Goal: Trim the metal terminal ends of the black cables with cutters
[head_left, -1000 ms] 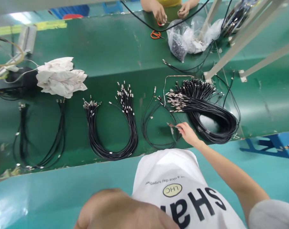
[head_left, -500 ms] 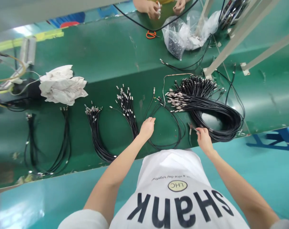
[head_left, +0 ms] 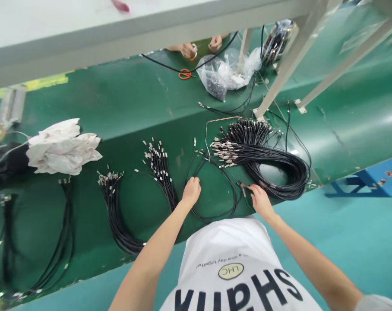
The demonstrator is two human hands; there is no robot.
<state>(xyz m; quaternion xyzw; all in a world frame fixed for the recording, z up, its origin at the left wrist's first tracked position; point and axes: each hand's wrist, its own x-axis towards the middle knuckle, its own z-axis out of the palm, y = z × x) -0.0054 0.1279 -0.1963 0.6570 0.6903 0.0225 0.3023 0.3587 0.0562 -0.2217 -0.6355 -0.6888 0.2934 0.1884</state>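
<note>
The loose cables [head_left: 235, 197] are lying in a rough ring on the desk [head_left: 124, 125], between a bundle of black cables [head_left: 166, 188] and a larger coil [head_left: 291, 166]. Handling them well is probably meaning lifting one strand at a time, easing it from its neighbours rather than tugging, and keeping the point of the small tool [head_left: 241, 185] off the black covering. The left hand [head_left: 192, 190] is hovering over or touching the ring's left side, its fingers curling inward; whether they are pinching a strand, one cannot tell. The right hand [head_left: 261, 201] is gripping the small tool between closed fingers, just beside the ring's right edge.
</note>
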